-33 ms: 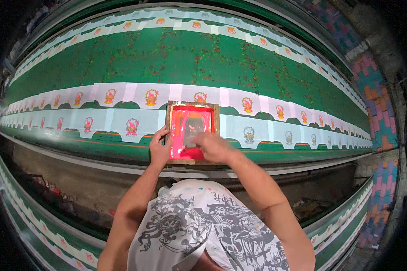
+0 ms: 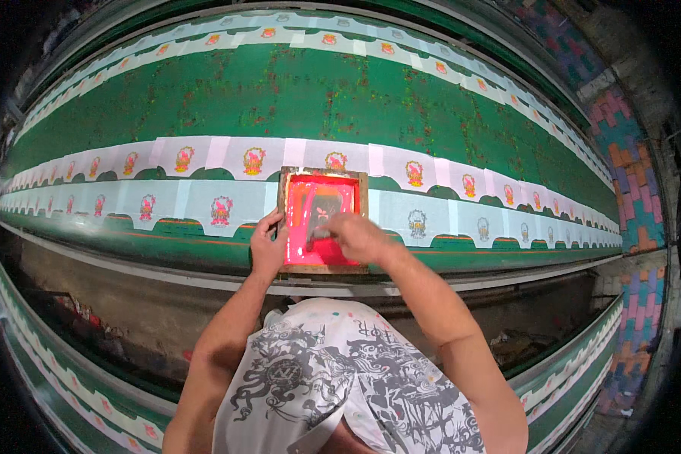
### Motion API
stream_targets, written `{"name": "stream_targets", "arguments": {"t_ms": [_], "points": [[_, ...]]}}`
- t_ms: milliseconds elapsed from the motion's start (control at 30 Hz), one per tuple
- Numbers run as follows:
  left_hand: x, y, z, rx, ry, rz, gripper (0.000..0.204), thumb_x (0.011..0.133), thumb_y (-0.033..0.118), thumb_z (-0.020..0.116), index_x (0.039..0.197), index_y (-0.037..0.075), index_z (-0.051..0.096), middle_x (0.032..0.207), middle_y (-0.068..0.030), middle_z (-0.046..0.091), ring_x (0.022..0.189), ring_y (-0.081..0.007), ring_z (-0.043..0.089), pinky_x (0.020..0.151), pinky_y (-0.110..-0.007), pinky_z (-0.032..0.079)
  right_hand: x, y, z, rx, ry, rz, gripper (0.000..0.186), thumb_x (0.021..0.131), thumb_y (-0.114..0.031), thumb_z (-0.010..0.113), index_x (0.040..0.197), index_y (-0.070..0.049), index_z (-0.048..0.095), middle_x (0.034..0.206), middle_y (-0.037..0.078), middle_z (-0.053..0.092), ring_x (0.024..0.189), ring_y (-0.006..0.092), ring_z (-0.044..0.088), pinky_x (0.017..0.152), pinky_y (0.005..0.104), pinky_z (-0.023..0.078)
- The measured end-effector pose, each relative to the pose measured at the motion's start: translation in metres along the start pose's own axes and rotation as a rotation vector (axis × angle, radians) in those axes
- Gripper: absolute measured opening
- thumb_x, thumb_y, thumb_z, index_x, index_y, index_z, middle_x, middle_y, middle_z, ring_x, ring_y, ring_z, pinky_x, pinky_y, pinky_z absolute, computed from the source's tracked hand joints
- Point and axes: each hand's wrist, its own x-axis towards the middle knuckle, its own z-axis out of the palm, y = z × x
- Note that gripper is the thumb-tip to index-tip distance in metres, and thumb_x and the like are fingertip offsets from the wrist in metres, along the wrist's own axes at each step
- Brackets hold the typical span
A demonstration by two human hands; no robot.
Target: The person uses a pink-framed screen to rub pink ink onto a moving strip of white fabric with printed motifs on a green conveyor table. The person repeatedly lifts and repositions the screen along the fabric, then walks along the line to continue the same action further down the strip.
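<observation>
Head view: the wooden frame (image 2: 363,219) lies over pale fabric pieces (image 2: 390,216) on the green table (image 2: 234,98). The left hand (image 2: 268,246) curls against its left rail; whether it pinches cannot be told. The right hand (image 2: 356,238) is clenched above the interior; blur hides its contents. Expect a stiff, fairly light frame, slippery near the wet red ink (image 2: 296,246); grasp the dry outer rails, sparing the likely delicate centre.

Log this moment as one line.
wooden screen-printing frame: on pale-blue printed fabric row | left hand: at frame's left edge | right hand: over pink-red ink inside, grip unclear
</observation>
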Motion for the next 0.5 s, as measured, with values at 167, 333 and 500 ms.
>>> {"name": "stream_targets", "arguments": {"t_ms": [167,333,500], "points": [[0.013,0.0,0.0,-0.065,-0.022,-0.091,0.046,0.101,-0.006,0.07,0.145,-0.007,0.06,0.143,-0.0182,0.067,0.133,-0.0251,0.067,0.116,-0.038,0.054,0.04,0.029,-0.025,-0.11,0.171,0.131,0.046,0.085,0.007,0.068,0.129,-0.004,0.074,0.119,0.022,0.074,0.119,0.044,0.068,0.104,0.0528,0.056],[0.022,0.01,-0.005,0.076,-0.061,-0.102,0.05,0.096,-0.007,0.075,0.144,-0.003,0.063,0.139,-0.017,0.069,0.126,-0.0223,0.07,0.11,-0.038,0.057,0.051,0.032,-0.02,-0.225,0.354,0.075,0.049,0.083,0.004,0.071,0.131,-0.005,0.074,0.12,0.02,0.074,0.117,0.0433,0.069,0.102,0.0532,0.056],[0.023,0.008,-0.006,0.109,-0.059,-0.083,0.051,0.094,-0.007,0.076,0.143,-0.001,0.065,0.136,-0.0156,0.071,0.123,-0.0225,0.071,0.107,-0.038,0.058,0.026,0.009,0.016,-0.296,0.419,-0.035,0.045,0.082,-0.006,0.076,0.126,-0.002,0.075,0.117,0.018,0.075,0.108,0.0378,0.072,0.096,0.0497,0.057]]}}
